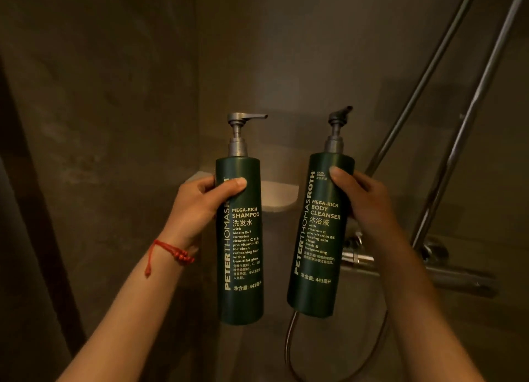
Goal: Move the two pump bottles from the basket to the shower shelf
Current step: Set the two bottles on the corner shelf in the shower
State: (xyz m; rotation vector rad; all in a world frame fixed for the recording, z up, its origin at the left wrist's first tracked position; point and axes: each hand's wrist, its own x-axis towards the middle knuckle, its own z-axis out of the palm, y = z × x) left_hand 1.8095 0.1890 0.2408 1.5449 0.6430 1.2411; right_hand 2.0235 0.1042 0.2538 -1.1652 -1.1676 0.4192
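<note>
Bathroom shower stall, dim stone-look walls, chrome riser rail, mixer valve, corner shelf

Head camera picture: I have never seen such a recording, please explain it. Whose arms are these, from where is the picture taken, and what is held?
No machine is here. A person wears one wide-angle camera on the head, so you look forward and down along their own two bare arms. The left hand, with a red string bracelet on its wrist, grips a dark green shampoo pump bottle. The right hand grips a matching body cleanser pump bottle, tilted slightly. Both bottles are held up in the air, resting on nothing. Behind them, in the wall corner, is a pale shower shelf; its visible part looks bare. To the right are the metal shower rail and tap fittings.
</note>
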